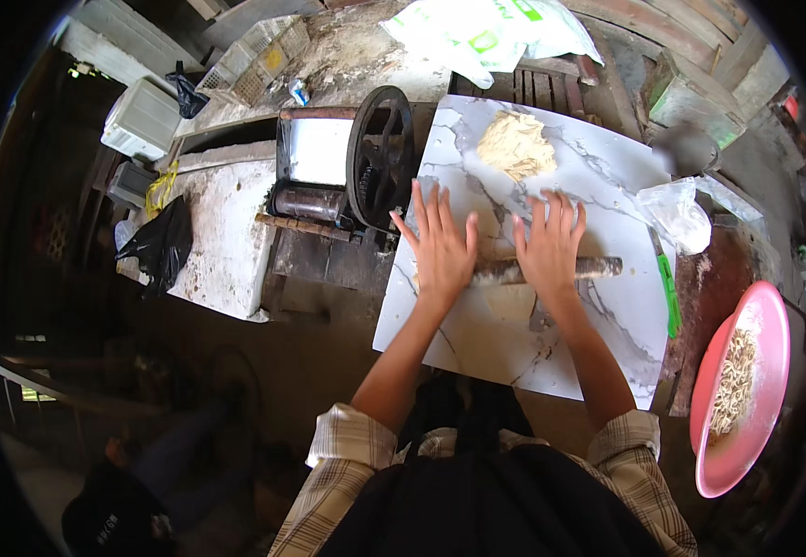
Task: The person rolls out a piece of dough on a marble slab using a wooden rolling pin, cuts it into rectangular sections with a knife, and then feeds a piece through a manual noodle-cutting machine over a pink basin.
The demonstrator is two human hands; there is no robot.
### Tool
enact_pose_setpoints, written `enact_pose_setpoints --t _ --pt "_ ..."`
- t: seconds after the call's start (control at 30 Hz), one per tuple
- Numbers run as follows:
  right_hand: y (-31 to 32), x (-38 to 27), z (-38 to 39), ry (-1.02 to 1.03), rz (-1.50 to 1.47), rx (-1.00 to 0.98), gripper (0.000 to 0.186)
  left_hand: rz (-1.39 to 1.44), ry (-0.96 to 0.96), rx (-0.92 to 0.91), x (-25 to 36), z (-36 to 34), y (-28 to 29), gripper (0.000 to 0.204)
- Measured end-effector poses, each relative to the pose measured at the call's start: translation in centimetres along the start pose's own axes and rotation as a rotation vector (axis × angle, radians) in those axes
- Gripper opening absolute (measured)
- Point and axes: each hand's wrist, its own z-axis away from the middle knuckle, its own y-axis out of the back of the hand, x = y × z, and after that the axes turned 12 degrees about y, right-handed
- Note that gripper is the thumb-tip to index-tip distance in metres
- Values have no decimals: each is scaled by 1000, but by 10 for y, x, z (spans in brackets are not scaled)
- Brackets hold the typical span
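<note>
My left hand (442, 251) lies over the left part of a wooden rolling pin (596, 266), fingers stretched out and spread. My right hand (551, 251) rests over the pin further right, its fingers also extended and apart. Beneath and near the pin is what looks like flattened dough (505, 302), largely hidden by my hands, on a white marbled board (625, 353). A lumpy mound of pale dough (516, 144) sits at the board's far side. At the right edge lie a green-handled knife (667, 292) and a white plastic bag (677, 215).
A hand-cranked roller machine (315, 200) stands left of the board. A pink basin (763, 390) of pale strips is at right. Beyond are white sacks (463, 32), crates (250, 60) and a black bag (157, 246). A person in dark clothing (115, 501) is at lower left.
</note>
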Motion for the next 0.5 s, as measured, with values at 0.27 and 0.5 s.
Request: enact_pose_setpoints --t 0.27,0.5 --pt "14 -17 57 2 21 -226 61 56 -103 -194 -13 51 8 67" --pt "8 -3 26 -63 26 -207 68 6 -167 -160 0 17 1 68"
